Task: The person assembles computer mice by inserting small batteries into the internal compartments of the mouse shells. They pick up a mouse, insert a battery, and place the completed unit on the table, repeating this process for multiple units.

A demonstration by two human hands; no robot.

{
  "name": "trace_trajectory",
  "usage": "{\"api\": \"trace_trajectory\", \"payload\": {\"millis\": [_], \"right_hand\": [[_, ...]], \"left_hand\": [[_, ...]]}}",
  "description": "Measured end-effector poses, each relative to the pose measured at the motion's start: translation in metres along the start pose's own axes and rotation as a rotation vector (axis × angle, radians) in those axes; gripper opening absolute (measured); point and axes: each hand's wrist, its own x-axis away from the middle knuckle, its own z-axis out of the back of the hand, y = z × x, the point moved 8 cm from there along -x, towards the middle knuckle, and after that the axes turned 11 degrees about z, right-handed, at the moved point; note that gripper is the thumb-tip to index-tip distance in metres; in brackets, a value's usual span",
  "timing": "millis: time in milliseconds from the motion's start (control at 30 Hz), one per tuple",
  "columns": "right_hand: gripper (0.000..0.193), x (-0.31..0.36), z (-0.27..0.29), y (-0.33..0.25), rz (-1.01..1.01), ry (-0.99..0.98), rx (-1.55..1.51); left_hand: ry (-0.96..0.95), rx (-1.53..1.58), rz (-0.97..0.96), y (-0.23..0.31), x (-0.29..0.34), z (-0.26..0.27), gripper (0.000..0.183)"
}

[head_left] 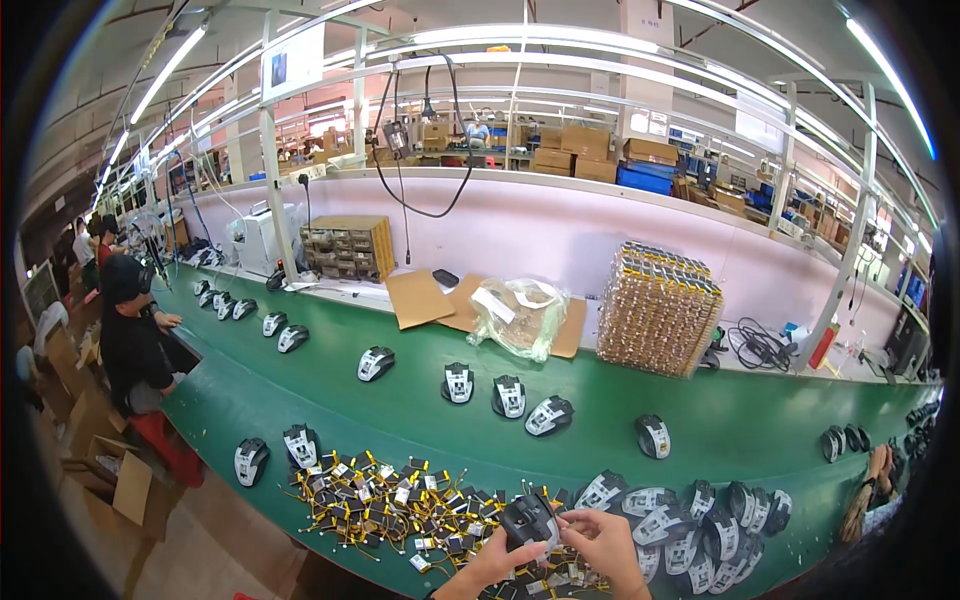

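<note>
A black computer mouse body is tilted up in my left hand, whose thumb and fingers close on its lower edge. Close against the mouse's right side, my right hand has its fingertips pinched together beside a pale part. What those fingertips hold is too small to make out. Below and to the left of my hands spreads a loose heap of small battery packs with yellow tape and thin wires. Grey-and-black mouse bodies lie piled just right of my right hand.
More mice are spaced along the green work surface. Behind them lie cardboard sheets with a clear plastic bag and a tall stack of battery trays. A person sits at left; another's hands show at far right.
</note>
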Motion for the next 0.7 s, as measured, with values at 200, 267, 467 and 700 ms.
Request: {"api": "trace_trajectory", "payload": {"millis": [200,267,467,700], "right_hand": [[0.015,0.014,0.002,0.008,0.014,-0.052,-0.286],[0.013,0.02,-0.001,-0.008,-0.103,-0.102,-0.376],[0.013,0.033,0.006,0.003,-0.037,-0.129,-0.371],[0.018,0.026,0.006,-0.03,0.146,-0.065,0.006]], "left_hand": [[-0.133,0.054,-0.005,0.009,0.006,-0.011,0.072],[-0.167,0.098,0.002,0.008,0.008,-0.013,0.073],[-0.097,0.135,-0.061,0.016,0.004,-0.008,0.082],[0.077,0.172,-0.027,0.023,0.002,0.007,0.073]]}}
